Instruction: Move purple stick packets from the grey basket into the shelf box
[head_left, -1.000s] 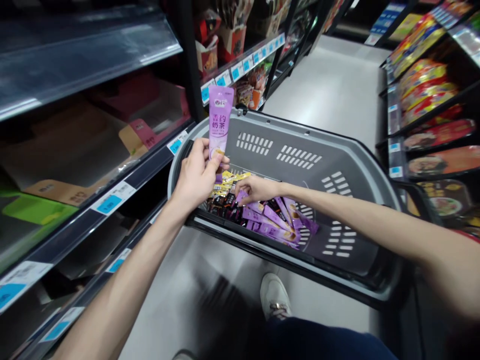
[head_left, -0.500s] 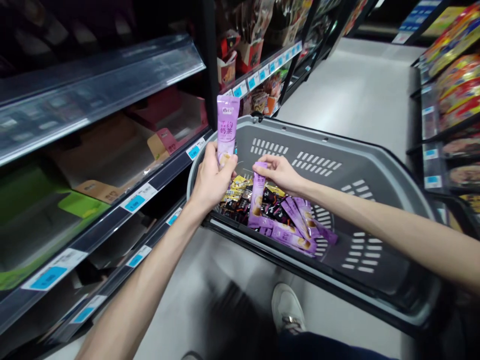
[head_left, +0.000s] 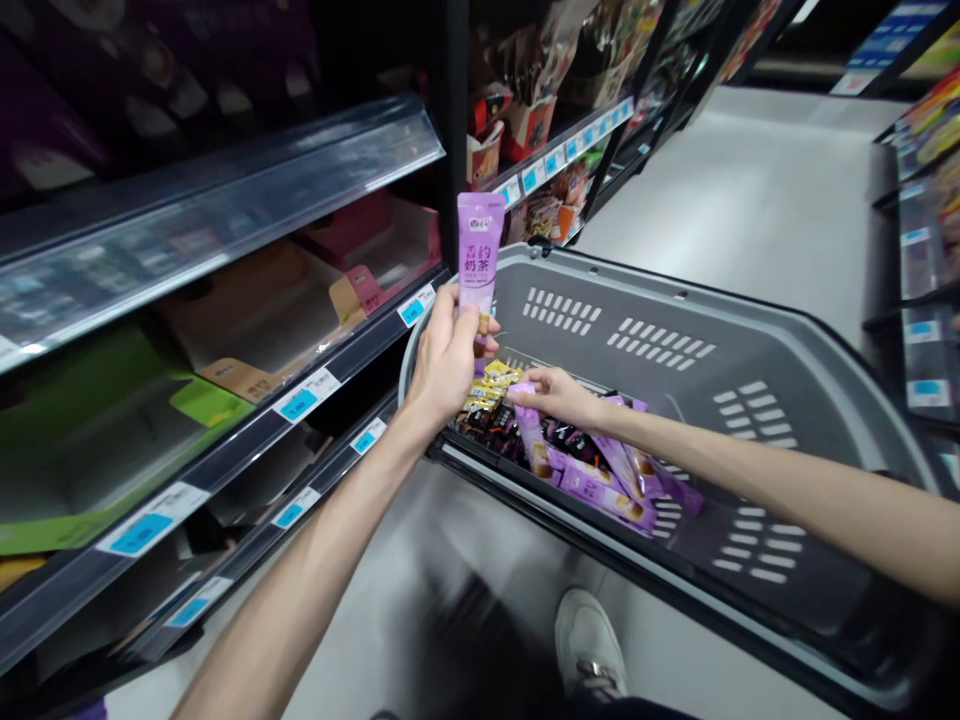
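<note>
My left hand (head_left: 448, 362) is closed round the bottom of an upright purple milk-tea sachet (head_left: 478, 252), held over the near left corner of a grey shopping basket (head_left: 750, 330). My right hand (head_left: 553, 394) reaches into the basket and pinches the top of another purple sachet (head_left: 534, 441), which hangs down among the pile. Several more purple sachets (head_left: 622, 480) lie beside it, next to dark and yellow sachets (head_left: 487, 395) under my left hand.
Store shelves (head_left: 225, 330) with blue price tags (head_left: 301, 399) run along the left, holding open cardboard trays. More stocked shelves (head_left: 926, 250) stand at the right. The pale aisle floor (head_left: 742, 190) stretches ahead. My white shoe (head_left: 592, 645) shows below the basket.
My right hand lifted a purple sachet from the pile, then came back down towards the pile with it. The left hand kept its sachet upright. The view shifted left.
</note>
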